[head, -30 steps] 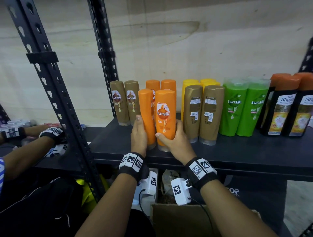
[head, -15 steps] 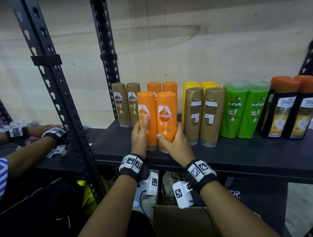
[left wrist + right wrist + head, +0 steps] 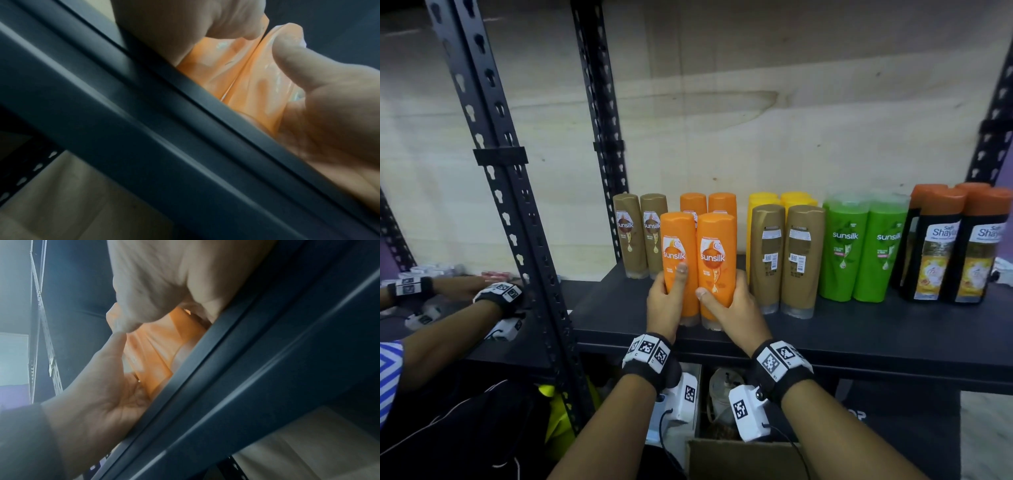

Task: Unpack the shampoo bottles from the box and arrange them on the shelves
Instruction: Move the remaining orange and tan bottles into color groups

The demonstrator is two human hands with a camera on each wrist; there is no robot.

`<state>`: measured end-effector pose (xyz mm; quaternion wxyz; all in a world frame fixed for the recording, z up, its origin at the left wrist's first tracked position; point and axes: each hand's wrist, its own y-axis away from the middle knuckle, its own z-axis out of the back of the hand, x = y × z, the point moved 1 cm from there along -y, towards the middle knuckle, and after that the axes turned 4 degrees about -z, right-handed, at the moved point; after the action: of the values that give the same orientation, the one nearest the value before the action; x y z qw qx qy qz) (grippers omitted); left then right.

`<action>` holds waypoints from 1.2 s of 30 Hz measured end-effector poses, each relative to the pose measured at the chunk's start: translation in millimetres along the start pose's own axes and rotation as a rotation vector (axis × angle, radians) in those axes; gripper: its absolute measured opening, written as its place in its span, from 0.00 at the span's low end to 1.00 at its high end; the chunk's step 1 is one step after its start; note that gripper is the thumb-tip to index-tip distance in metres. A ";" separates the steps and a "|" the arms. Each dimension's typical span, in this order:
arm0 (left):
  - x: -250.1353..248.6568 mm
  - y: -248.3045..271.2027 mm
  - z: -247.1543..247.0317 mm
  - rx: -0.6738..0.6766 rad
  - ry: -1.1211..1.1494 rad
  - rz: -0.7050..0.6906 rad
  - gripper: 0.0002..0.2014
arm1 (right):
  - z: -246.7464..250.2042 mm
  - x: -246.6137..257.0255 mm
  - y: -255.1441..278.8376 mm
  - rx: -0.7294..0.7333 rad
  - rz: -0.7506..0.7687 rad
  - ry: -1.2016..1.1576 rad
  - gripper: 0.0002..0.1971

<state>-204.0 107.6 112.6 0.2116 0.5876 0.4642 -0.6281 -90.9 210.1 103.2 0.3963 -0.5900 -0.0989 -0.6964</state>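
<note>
Two orange Sunsilk bottles stand side by side at the front of the black shelf (image 3: pixel 859 329), labels facing me. My left hand (image 3: pixel 667 291) grips the left orange bottle (image 3: pixel 677 240) low down, thumb across its label. My right hand (image 3: pixel 726 298) grips the right orange bottle (image 3: pixel 717 240) the same way. Both bottles look upright with their caps down on the shelf. The wrist views show the orange pair (image 3: pixel 236 69) (image 3: pixel 160 352) between both hands, just past the shelf's front edge (image 3: pixel 154 129).
Behind the pair stand two more orange bottles (image 3: pixel 708 204); brown bottles (image 3: pixel 640 233) are at back left. To the right are brown (image 3: pixel 786 257), yellow (image 3: pixel 763 198), green (image 3: pixel 864 246) and black bottles (image 3: pixel 955 246). A steel upright (image 3: pixel 510 219), another person's hands (image 3: pixel 496 294) and a cardboard box (image 3: pixel 739 459) are close.
The left orange bottle has been turned from side-on to label-forward and now stands flush beside the right one. Both hands have kept their grip.
</note>
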 end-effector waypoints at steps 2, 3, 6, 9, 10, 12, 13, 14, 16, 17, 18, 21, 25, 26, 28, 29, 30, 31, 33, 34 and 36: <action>-0.3 3.7 0.8 -0.020 -0.032 -0.026 0.50 | 1.5 3.5 0.2 0.030 0.010 -0.020 0.39; -0.2 4.5 0.9 -0.024 -0.056 -0.037 0.51 | 1.5 4.2 0.5 0.043 0.012 -0.024 0.39; -2.3 6.2 2.3 -0.023 -0.065 -0.026 0.50 | 0.8 7.8 4.7 0.061 0.017 -0.047 0.38; -7.9 7.1 5.0 0.005 -0.045 -0.009 0.49 | 2.5 18.5 7.0 0.032 0.028 -0.031 0.37; -9.3 8.2 7.1 0.023 -0.051 -0.012 0.49 | 3.0 23.2 7.4 0.013 0.034 -0.018 0.37; -11.5 8.2 12.2 0.060 -0.098 -0.028 0.44 | 5.2 33.3 7.4 -0.040 0.070 0.015 0.40; -12.6 6.5 15.5 0.079 -0.135 -0.034 0.41 | 6.4 38.4 6.9 -0.063 0.096 0.037 0.42; -14.5 3.8 18.9 0.106 -0.176 -0.035 0.39 | 7.6 42.9 5.9 -0.083 0.121 0.067 0.45; -20.9 -2.8 25.9 0.180 -0.279 -0.034 0.38 | 9.9 50.4 3.3 -0.114 0.148 0.157 0.50; -25.7 -5.8 29.1 0.219 -0.339 -0.040 0.37 | 10.5 53.8 2.9 -0.119 0.145 0.209 0.52; -30.4 -9.0 31.7 0.256 -0.404 -0.050 0.37 | 10.5 56.1 3.0 -0.116 0.132 0.258 0.53; -42.3 -18.2 33.2 0.329 -0.584 -0.060 0.42 | 8.4 59.2 4.3 -0.104 0.083 0.351 0.52; -51.6 -24.3 26.2 0.336 -0.673 -0.033 0.42 | 5.5 60.6 4.5 -0.109 0.031 0.345 0.47; -52.8 -25.5 23.7 0.335 -0.684 -0.020 0.42 | 6.2 60.9 2.9 -0.101 0.017 0.339 0.46; -54.1 -29.7 19.7 0.340 -0.702 0.008 0.41 | 7.1 62.8 -2.3 -0.080 -0.011 0.327 0.45; -54.5 -32.3 18.1 0.342 -0.711 0.021 0.41 | 7.1 63.7 -5.0 -0.071 -0.027 0.321 0.45; -54.5 -35.1 16.5 0.342 -0.720 0.031 0.41 | 6.6 64.5 -7.5 -0.068 -0.041 0.314 0.45; -53.9 -38.4 14.8 0.342 -0.730 0.037 0.40 | 5.6 65.0 -9.9 -0.070 -0.054 0.309 0.45; -52.5 -45.0 10.8 0.342 -0.749 0.050 0.40 | 3.5 65.5 -14.2 -0.081 -0.074 0.304 0.45; -52.0 -48.4 9.0 0.340 -0.756 0.058 0.40 | 2.7 65.5 -17.1 -0.082 -0.086 0.299 0.45; -50.7 -55.2 5.8 0.333 -0.761 0.073 0.40 | 1.6 65.1 -24.3 -0.077 -0.119 0.284 0.46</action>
<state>-240.8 115.1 177.7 0.2922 0.3556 0.2240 -0.8591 -105.3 198.9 170.2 0.3416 -0.4935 -0.0498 -0.7983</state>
